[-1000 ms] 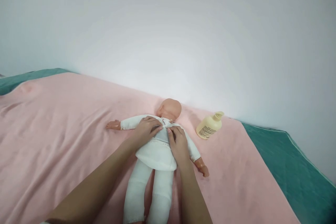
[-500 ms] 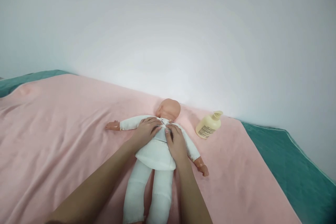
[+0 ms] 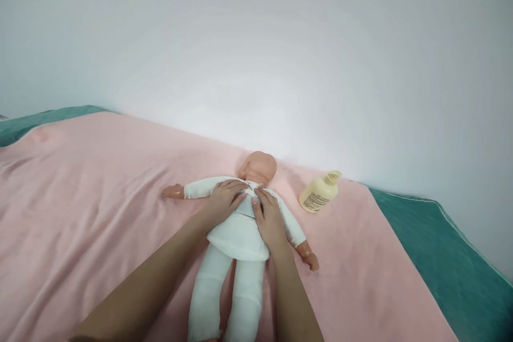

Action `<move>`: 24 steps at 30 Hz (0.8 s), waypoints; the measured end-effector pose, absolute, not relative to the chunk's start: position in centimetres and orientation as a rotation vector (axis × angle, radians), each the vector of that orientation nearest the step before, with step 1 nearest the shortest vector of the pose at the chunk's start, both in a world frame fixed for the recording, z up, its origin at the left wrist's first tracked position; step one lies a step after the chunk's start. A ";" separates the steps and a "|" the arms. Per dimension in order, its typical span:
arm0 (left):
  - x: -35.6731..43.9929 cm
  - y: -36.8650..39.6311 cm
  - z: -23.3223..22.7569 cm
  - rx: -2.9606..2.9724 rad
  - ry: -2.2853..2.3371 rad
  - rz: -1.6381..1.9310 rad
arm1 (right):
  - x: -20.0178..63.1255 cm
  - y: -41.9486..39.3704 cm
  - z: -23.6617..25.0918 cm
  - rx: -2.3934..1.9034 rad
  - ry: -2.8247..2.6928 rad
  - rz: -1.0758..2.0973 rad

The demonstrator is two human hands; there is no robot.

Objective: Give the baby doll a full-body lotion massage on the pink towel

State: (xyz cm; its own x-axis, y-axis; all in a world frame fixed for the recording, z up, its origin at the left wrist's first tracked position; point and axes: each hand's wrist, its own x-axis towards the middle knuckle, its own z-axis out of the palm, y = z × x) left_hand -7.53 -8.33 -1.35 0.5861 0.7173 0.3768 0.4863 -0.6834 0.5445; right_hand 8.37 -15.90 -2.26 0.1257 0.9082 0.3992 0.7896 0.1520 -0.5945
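While a soft, long-bodied doll of white cloth with tan plastic extremities point(image 3: 239, 235) lies stretched out on a smooth pink blanket point(image 3: 120, 187), the person's left hand point(image 3: 223, 202) and right hand point(image 3: 270, 219) rest palm down on its upper torso, just below the neck. Each hand has its fingers extended, side by side, with the thumb held a little off toward the doll's midline; neither is closed around anything, and a narrow strip of white cloth shows between them.

The doll's long axis runs almost straight away from the person, leaning slightly rightward at the far end: the bald head point(image 3: 259, 166) lies beyond the fingertips, near the pale wall point(image 3: 256, 37), and the two white cloth legs point(image 3: 248, 299) come back between the forearms. Neither hand is nearer; they touch the torso on opposite sides of that axis. No facial features show, so the doll is probably face down. One cloth arm reaches out past the left hand, the other slants outward beyond the right.

To the right, apart from the doll, a pale yellow pump bottle with dark print point(image 3: 319, 193) stands nearest the right hand. Teal quilted fabric point(image 3: 441, 246) shows past the blanket's edge.
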 end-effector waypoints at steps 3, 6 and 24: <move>-7.5 -7.9 -1.6 2.461 0.949 0.788 | 8.4 -15.9 -2.3 -1.665 -1.703 0.199; -7.6 -7.9 -1.5 2.474 0.929 0.760 | 8.5 -15.9 -2.3 -1.673 -1.715 0.212; -8.1 -7.1 -1.2 2.357 0.859 0.915 | 8.6 -16.6 -0.9 -1.566 -1.525 0.266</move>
